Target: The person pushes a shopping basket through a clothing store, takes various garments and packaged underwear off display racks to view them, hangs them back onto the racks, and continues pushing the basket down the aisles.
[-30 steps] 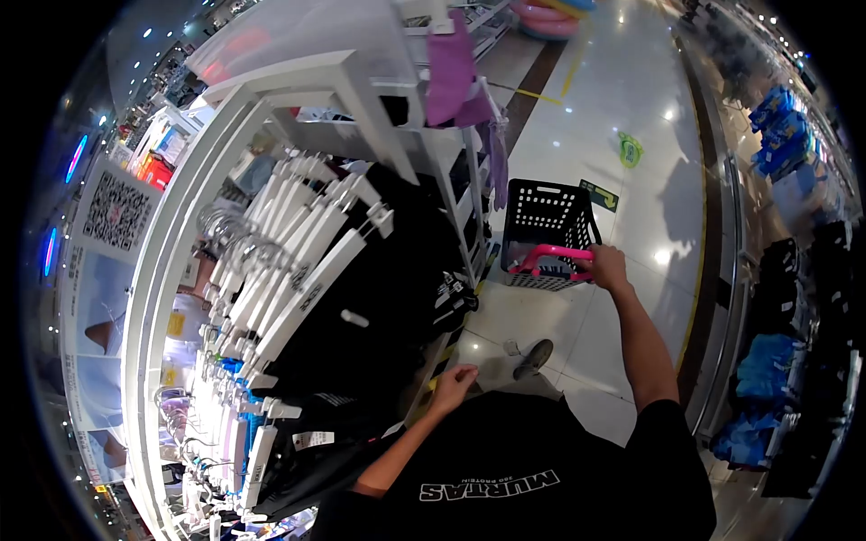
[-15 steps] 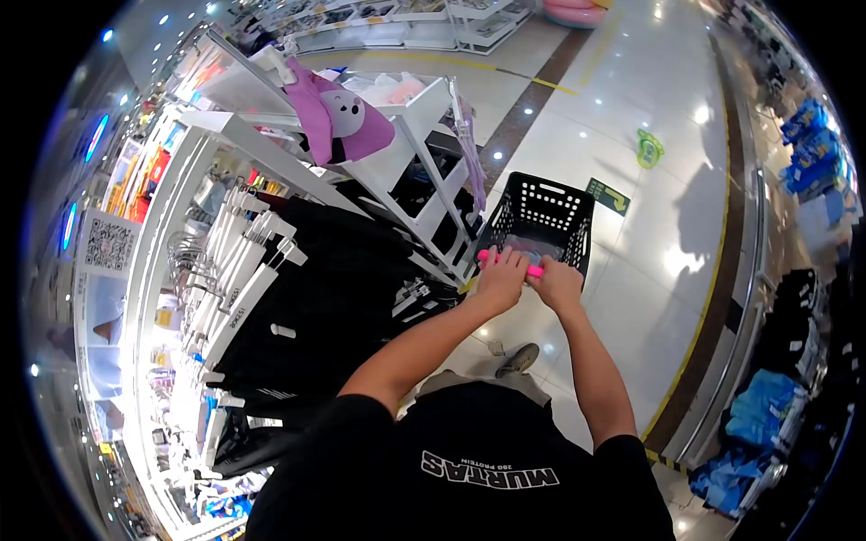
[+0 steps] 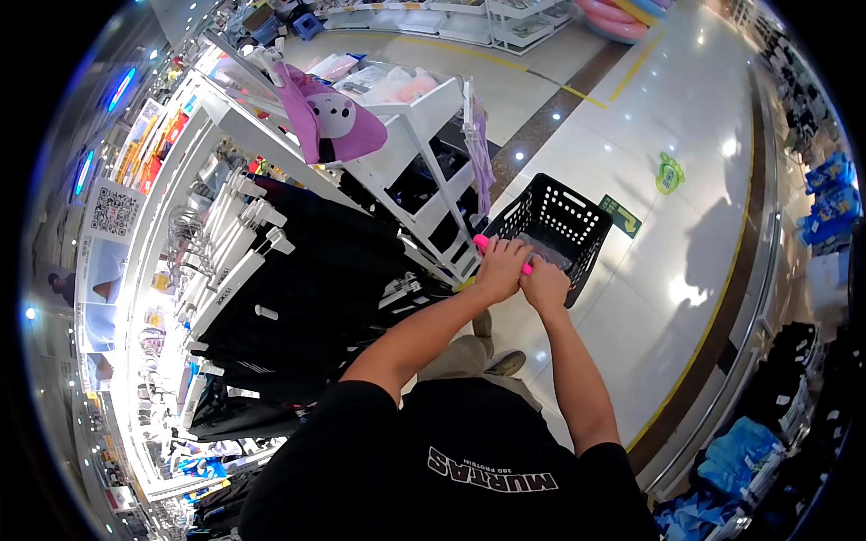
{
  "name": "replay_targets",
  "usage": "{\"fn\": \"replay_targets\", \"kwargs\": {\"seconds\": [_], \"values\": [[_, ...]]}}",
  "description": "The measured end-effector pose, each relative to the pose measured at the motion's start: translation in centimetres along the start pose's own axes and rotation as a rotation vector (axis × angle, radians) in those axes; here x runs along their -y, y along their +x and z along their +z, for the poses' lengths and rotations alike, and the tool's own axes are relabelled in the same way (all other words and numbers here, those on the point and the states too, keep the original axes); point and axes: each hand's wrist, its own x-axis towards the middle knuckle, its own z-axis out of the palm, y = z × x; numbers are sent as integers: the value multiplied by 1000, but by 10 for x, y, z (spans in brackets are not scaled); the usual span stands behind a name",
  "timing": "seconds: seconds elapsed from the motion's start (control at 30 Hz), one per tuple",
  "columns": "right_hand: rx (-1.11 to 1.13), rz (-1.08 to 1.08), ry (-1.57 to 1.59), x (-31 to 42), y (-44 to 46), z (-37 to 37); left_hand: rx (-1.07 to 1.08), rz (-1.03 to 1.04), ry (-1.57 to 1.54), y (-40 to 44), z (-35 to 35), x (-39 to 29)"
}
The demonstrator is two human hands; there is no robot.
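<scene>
A bright pink bar handle [image 3: 481, 242] runs across the near side of a black shopping basket [image 3: 575, 204] with square holes in its wall. My left hand [image 3: 502, 268] lies over the bar with its fingers wrapped round it. Close beside it, my right hand [image 3: 546, 285] is closed at the bar's right end. Inside the basket is something in clear or greyish plastic [image 3: 545, 253], partly hidden behind my hands. What carries the basket underneath is out of sight.
At left, a white rack holds black garments [image 3: 307, 270] on hangers. A purple cap [image 3: 329, 117] hangs by a white shelf stand [image 3: 424, 149]. Green floor stickers [image 3: 668, 173] mark the tiled aisle. A metal rail [image 3: 758, 325] and blue packages [image 3: 825, 216] line the right.
The basket and its handle have swung round so that the far end points more to the right. My hands sit closer together on the bar. My feet have shifted in a step.
</scene>
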Motion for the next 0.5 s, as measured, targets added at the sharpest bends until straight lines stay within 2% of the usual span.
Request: {"fn": "replay_targets", "kwargs": {"seconds": [0.03, 0.23, 0.33, 0.5], "values": [[-1, 5, -14, -3, 4, 3, -41, -18, -16, 2, -2, -7], [87, 13, -68, -13, 24, -2, 42, -44, -2, 12, -4, -27], [61, -44, -82, -34, 43, 10, -18, -22, -125, 17, 5, -33], [77, 64, -9, -41, 75, -4, -40, -50, -323, 36, 4, -53]]}}
